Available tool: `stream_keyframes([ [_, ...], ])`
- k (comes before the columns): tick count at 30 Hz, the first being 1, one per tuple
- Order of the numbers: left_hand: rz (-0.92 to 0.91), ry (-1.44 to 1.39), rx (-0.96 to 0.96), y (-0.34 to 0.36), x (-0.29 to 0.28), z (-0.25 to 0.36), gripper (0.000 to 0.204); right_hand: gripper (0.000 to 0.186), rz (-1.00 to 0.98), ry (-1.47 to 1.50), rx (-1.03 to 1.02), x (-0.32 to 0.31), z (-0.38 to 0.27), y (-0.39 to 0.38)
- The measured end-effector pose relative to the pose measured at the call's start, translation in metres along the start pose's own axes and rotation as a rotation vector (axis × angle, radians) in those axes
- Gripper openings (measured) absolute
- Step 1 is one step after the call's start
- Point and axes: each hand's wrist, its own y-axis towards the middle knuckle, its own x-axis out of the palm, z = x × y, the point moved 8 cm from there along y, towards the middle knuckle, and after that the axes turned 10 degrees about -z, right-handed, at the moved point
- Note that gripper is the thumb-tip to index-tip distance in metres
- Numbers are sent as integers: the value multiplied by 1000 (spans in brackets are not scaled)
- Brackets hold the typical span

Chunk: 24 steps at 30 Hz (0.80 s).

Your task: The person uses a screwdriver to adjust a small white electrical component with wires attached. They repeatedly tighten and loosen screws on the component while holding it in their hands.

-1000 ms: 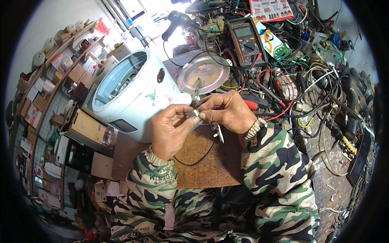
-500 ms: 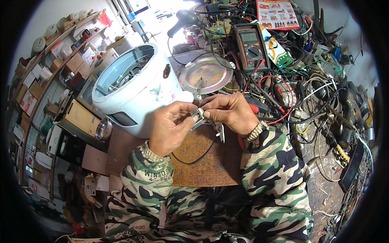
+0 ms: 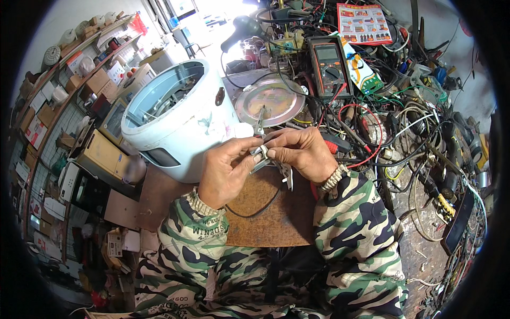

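Observation:
Both my hands meet above a brown wooden board [image 3: 255, 231], pinching one small white and metal part [image 3: 264, 153] whose exact kind I cannot make out. My left hand [image 3: 223, 169] grips its left side between thumb and fingers. On the opposite side, my right hand [image 3: 305, 151] has thumb and forefinger pressed to it. Below the right fingers hangs a pale, flat lever-like piece [image 3: 288, 179]; whether it joins the held part is hidden. A dark cable [image 3: 260, 212] curves over the board beneath the hands.
Left of my hands stands a light blue round appliance housing [image 3: 178, 133], open at its top. Beyond them lies a round metal plate [image 3: 249, 106]. A multimeter [image 3: 327, 53] with red leads rests amid tangled wires and tools on the right. Loaded shelves [image 3: 58, 90] line the left wall.
Both hands keep their pinch on the small part, with slight shifts of the fingers. The right fingertips have lowered a little, and the view has moved slightly.

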Motion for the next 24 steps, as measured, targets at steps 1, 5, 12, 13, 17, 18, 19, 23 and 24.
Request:
stream_keyframes([
  [1,-15,54,23,0,1,4,29,16,-12,3,-2,0,-2,0],
  [5,-91,303,85,2,5,21,31,16,-21,-16,3,0,-3,-2],
  [12,-60,339,71,4,3,24,28,16,77,-27,-28,4,-4,-3],
  [13,-68,341,70,4,3,23,27,14,104,-15,-5,5,-3,-4],
  [17,-110,325,45,3,4,18,28,9,147,-32,9,3,-1,-7],
  [18,-123,315,33,2,5,16,29,8,140,-53,-7,3,-1,-7],
  [19,-67,208,25,1,2,11,27,7,145,-88,-33,3,-3,-7],
  [23,46,88,8,-7,-4,0,24,8,150,-186,-67,7,-12,-9],
  [24,43,128,8,-8,-5,-1,24,9,151,-205,-52,7,-12,-10],
])
